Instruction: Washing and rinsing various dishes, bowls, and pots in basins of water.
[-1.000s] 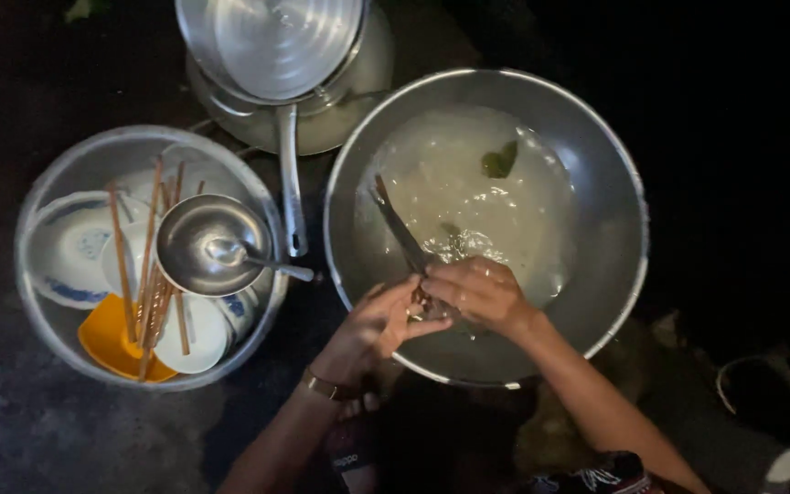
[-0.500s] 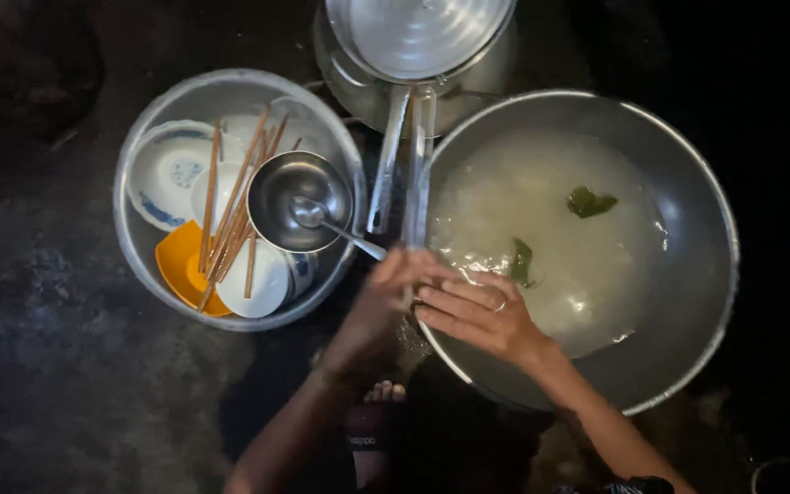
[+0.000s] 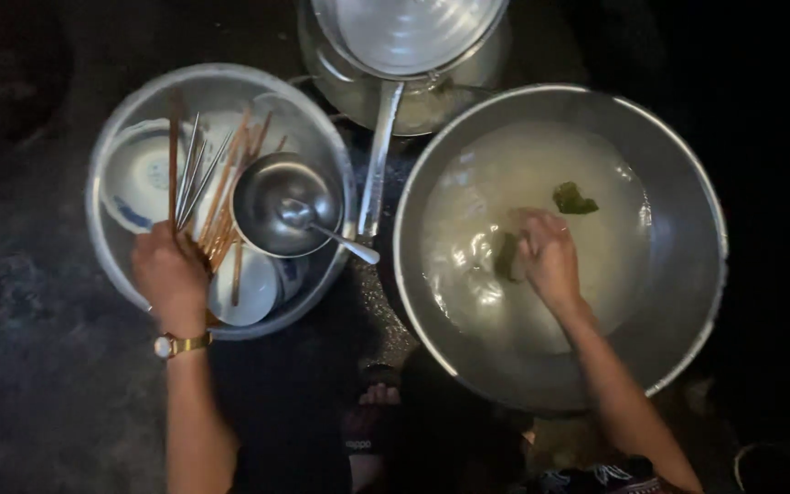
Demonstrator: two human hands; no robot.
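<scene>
Steel basin (image 3: pixel 102 165) on your left holds the wooden chopsticks (image 3: pixel 221 197) your left hand (image 3: pixel 171 274) grips in closed fingers, while your right hand (image 3: pixel 549 258), fingers curled, dips into cloudy water (image 3: pixel 596 265) in the big pan (image 3: pixel 688 302) beside it.

One head camera, looking straight down.
It sits close above the dark floor (image 3: pixel 38 402), taking in both hands, a big basin (image 3: pixel 688 302) at right, a bowl of dishes (image 3: pixel 102 146) at left and a pan (image 3: pixel 404 37) cut by the top edge.
</scene>
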